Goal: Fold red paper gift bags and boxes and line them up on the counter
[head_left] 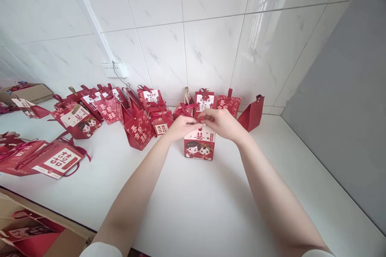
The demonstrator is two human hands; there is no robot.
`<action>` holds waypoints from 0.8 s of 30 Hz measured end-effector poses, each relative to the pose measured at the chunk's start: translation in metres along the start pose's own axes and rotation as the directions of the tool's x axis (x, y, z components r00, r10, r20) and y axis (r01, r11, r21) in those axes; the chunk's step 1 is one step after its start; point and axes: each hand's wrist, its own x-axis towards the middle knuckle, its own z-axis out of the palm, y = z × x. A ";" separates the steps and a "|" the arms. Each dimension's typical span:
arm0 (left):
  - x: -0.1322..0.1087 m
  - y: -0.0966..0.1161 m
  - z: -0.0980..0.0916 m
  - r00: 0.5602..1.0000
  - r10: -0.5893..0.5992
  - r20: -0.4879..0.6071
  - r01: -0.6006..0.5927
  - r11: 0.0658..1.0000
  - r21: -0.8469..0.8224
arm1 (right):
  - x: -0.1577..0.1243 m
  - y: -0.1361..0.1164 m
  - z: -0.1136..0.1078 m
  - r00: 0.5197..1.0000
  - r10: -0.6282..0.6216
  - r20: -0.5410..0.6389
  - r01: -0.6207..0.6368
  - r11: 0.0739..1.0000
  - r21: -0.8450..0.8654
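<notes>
Upright on the white table stands a red and white gift box printed with a cartoon couple and a red character. Both hands meet at its top. My left hand comes from the left, thumb and fingers pinched on the box's top edge. From the right, my right hand pinches the same top edge, its fingertips close to the left ones. A little red shows between the fingertips, but I cannot make out whether it is a ribbon or the box's flap. Fingers partly hide the box's upper part.
Red gift boxes stand behind, including a patterned one and a plain-sided one at right. Red gift bags lie at left. A cardboard box with red packaging sits below the table's front edge. A grey panel borders the right.
</notes>
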 end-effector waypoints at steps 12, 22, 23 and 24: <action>-0.005 0.012 -0.010 0.961 -0.153 -0.231 0.095 0.965 -0.244 | -0.007 0.002 -0.006 0.982 -0.184 -0.032 0.186 0.954 0.234; -0.015 0.024 -0.020 0.952 -0.199 -0.232 0.153 0.968 -0.200 | -0.005 -0.013 0.013 0.967 -0.230 -0.110 0.243 0.961 0.132; -0.015 0.023 -0.020 0.954 -0.177 -0.243 0.138 0.976 -0.171 | -0.005 -0.013 0.014 0.967 -0.231 -0.104 0.244 0.960 0.134; -0.015 0.022 -0.020 0.955 -0.155 -0.252 0.122 0.982 -0.142 | -0.005 -0.014 0.015 0.969 -0.228 -0.096 0.240 0.960 0.143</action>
